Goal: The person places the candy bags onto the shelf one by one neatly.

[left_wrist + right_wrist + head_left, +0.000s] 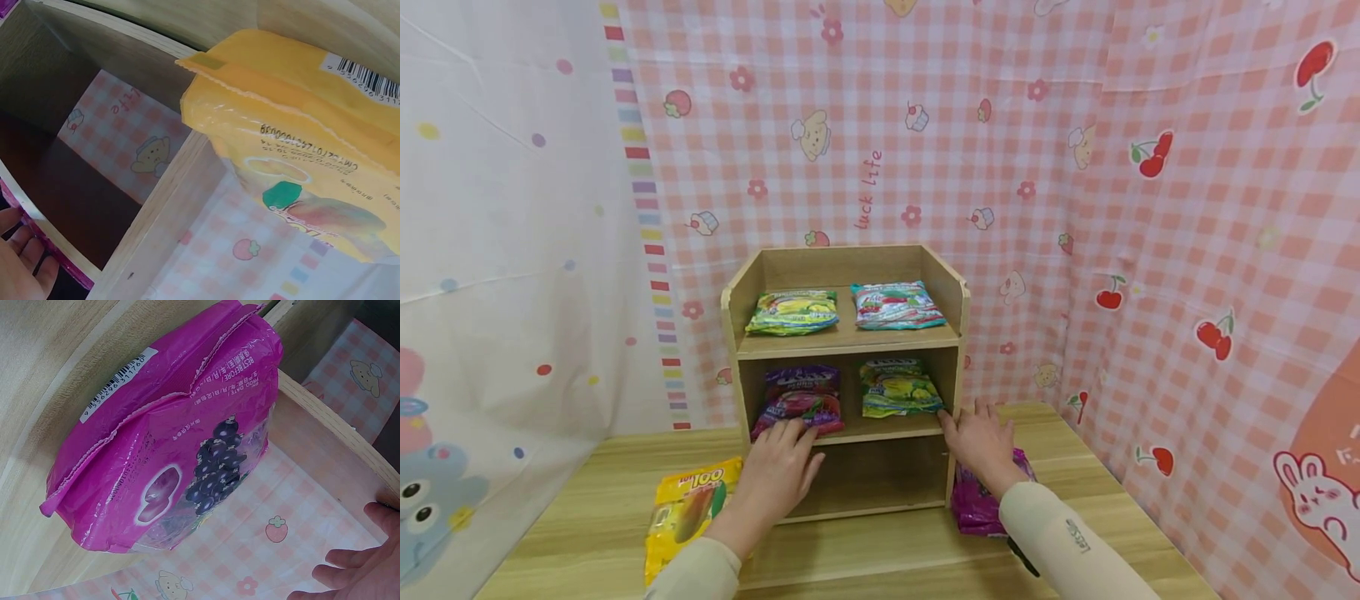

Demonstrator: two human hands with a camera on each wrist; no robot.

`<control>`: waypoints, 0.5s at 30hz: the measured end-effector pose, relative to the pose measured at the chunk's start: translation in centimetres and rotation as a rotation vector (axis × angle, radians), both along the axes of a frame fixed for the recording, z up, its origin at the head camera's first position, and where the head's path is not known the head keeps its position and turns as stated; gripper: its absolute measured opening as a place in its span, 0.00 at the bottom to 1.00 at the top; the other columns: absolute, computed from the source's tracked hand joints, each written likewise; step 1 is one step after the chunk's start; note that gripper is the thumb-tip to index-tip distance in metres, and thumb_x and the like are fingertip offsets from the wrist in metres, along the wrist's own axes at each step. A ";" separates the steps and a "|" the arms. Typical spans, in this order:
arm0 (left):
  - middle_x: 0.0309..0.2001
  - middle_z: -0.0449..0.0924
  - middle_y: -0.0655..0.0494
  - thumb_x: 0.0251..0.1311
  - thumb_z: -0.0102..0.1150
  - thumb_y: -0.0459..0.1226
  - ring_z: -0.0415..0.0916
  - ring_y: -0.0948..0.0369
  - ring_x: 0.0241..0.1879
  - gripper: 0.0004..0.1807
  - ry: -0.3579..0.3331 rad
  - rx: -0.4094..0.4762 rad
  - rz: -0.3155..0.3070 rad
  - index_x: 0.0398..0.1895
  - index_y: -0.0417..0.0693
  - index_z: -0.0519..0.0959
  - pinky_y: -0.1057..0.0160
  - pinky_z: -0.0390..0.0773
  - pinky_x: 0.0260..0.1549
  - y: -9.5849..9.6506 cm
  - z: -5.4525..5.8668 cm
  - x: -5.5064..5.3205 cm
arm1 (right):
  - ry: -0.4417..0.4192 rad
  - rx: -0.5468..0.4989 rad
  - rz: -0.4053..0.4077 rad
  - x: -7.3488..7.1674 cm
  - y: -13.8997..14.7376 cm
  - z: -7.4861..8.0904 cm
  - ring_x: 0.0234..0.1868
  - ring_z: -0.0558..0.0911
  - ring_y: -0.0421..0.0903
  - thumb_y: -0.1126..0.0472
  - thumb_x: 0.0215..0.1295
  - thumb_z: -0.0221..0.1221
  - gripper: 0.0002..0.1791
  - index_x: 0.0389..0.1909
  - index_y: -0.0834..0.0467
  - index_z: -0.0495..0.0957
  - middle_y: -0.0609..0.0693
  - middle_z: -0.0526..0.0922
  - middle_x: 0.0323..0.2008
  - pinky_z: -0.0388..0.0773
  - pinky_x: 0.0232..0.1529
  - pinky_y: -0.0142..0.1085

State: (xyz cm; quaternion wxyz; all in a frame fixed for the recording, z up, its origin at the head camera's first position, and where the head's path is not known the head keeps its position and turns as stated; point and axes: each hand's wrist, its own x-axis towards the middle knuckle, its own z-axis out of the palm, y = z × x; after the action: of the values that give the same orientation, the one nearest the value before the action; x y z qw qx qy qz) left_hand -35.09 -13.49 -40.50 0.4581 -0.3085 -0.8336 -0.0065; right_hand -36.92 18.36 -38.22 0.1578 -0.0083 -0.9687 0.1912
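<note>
A wooden shelf unit (850,340) stands on the table. On its middle shelf lie a dark purple candy bag (801,396) at left and a green-yellow candy bag (898,387) at right. My left hand (771,475) touches the front edge of the purple bag, its fingers loosely extended. Beside the unit's right wall is my right hand (981,446), fingers spread and thumb near the wall's front edge. In the right wrist view that hand (369,569) holds nothing. Below it, a magenta candy bag with blackcurrants (162,437) rests against the unit's right side.
On the top shelf lie a yellow-green candy bag (793,312) and a teal-and-red candy bag (897,306). A yellow mango candy bag (692,508) lies on the table (865,567) left of the unit. Patterned cloths (865,125) hang behind and at both sides.
</note>
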 end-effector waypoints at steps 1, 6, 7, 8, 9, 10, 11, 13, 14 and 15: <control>0.44 0.77 0.43 0.76 0.18 0.56 0.76 0.46 0.43 0.41 -0.016 -0.006 0.008 0.48 0.39 0.83 0.47 0.78 0.41 0.0 0.0 0.0 | 0.000 0.000 0.000 0.0 0.0 0.0 0.72 0.56 0.65 0.39 0.76 0.42 0.33 0.58 0.63 0.79 0.66 0.63 0.70 0.50 0.63 0.71; 0.46 0.75 0.42 0.75 0.29 0.59 0.74 0.45 0.44 0.38 -0.079 -0.033 0.036 0.51 0.38 0.81 0.47 0.78 0.42 0.0 0.0 0.0 | 0.006 0.007 0.000 0.1 0.0 0.0 0.72 0.57 0.65 0.40 0.76 0.43 0.33 0.57 0.63 0.80 0.66 0.64 0.69 0.50 0.63 0.71; 0.46 0.75 0.42 0.74 0.36 0.60 0.74 0.45 0.44 0.36 -0.089 -0.035 0.039 0.51 0.38 0.80 0.47 0.78 0.42 0.0 0.0 -0.1 | 0.006 0.010 -0.001 0.1 0.1 0.0 0.72 0.57 0.65 0.40 0.76 0.43 0.33 0.57 0.63 0.80 0.66 0.64 0.69 0.50 0.63 0.71; 0.46 0.75 0.42 0.72 0.42 0.60 0.74 0.45 0.44 0.34 -0.099 -0.035 0.042 0.51 0.38 0.80 0.47 0.78 0.42 0.0 0.0 -0.1 | 0.006 0.012 -0.002 0.0 0.1 0.0 0.72 0.57 0.65 0.40 0.76 0.42 0.33 0.57 0.63 0.80 0.66 0.64 0.69 0.50 0.63 0.71; 0.46 0.75 0.42 0.70 0.48 0.59 0.74 0.45 0.45 0.33 -0.111 -0.036 0.049 0.52 0.38 0.80 0.47 0.77 0.43 0.0 0.0 -0.1 | 0.005 0.014 -0.002 0.0 0.1 0.0 0.72 0.57 0.65 0.39 0.76 0.42 0.33 0.57 0.63 0.80 0.66 0.64 0.69 0.51 0.63 0.71; 0.46 0.74 0.42 0.67 0.54 0.59 0.73 0.45 0.45 0.32 -0.124 -0.037 0.057 0.53 0.37 0.80 0.47 0.77 0.43 0.1 0.0 -0.1 | 0.005 0.015 -0.003 0.0 0.1 0.0 0.72 0.57 0.65 0.39 0.76 0.42 0.33 0.57 0.63 0.80 0.66 0.64 0.69 0.51 0.63 0.71; 0.47 0.74 0.42 0.65 0.57 0.58 0.73 0.45 0.45 0.33 -0.138 -0.037 0.066 0.53 0.37 0.80 0.47 0.77 0.44 0.1 0.1 -0.1 | 0.008 0.014 -0.002 0.0 0.0 0.0 0.72 0.57 0.65 0.39 0.76 0.42 0.33 0.57 0.63 0.80 0.66 0.64 0.69 0.51 0.63 0.71; 0.48 0.74 0.41 0.62 0.60 0.58 0.73 0.45 0.46 0.34 -0.169 -0.038 0.083 0.55 0.37 0.79 0.46 0.76 0.46 0.2 0.1 -0.1 | 0.013 0.016 -0.001 0.0 0.0 0.0 0.71 0.58 0.65 0.40 0.76 0.43 0.33 0.56 0.63 0.80 0.66 0.65 0.68 0.52 0.62 0.71; 0.49 0.74 0.41 0.62 0.60 0.59 0.73 0.45 0.47 0.34 -0.184 -0.038 0.091 0.55 0.37 0.79 0.46 0.76 0.47 0.2 0.2 0.0 | 0.014 0.016 -0.001 0.1 0.0 0.0 0.71 0.59 0.65 0.40 0.76 0.43 0.33 0.56 0.63 0.81 0.66 0.65 0.68 0.52 0.62 0.71; 0.49 0.74 0.41 0.62 0.60 0.59 0.73 0.45 0.47 0.35 -0.199 -0.039 0.099 0.56 0.37 0.79 0.46 0.76 0.47 0.3 0.2 0.0 | 0.015 0.016 -0.001 0.1 0.0 0.0 0.71 0.59 0.64 0.40 0.76 0.43 0.33 0.55 0.63 0.81 0.66 0.65 0.68 0.52 0.62 0.71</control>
State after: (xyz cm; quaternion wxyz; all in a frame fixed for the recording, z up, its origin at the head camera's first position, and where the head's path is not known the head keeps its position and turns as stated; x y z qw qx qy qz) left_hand -35.07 -13.23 -40.27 0.3667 -0.2736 -0.8892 0.0017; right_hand -36.80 18.36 -38.17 0.1652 -0.0062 -0.9690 0.1834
